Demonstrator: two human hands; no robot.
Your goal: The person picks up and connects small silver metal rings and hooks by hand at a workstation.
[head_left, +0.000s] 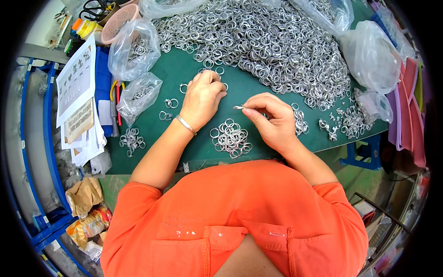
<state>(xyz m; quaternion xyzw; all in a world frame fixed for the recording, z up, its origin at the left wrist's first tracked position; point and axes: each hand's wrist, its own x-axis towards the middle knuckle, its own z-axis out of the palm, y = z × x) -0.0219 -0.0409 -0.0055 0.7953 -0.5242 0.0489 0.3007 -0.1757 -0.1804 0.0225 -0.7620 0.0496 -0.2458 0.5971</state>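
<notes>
On the green tabletop, my left hand [201, 98] has its fingers curled down and drawn together beside a few loose silver rings [219, 70]; whatever its fingertips hold is hidden. My right hand [275, 121] pinches a small silver ring [239, 107], seen nearly edge-on, between thumb and forefinger. Between my forearms lies a small heap of rings [230, 138]. Left of my left wrist are separate rings with attached parts [171, 103], and farther left a little cluster [132, 141]. More rings [300, 121] lie partly behind my right hand.
A huge mound of silver rings [272, 44] covers the far side of the table. Small metal pieces [353, 121] lie at the right. Plastic bags [134, 51], paper sheets [76, 87] and pliers [115, 108] are at the left. A blue stool [364, 154] stands beneath the right edge.
</notes>
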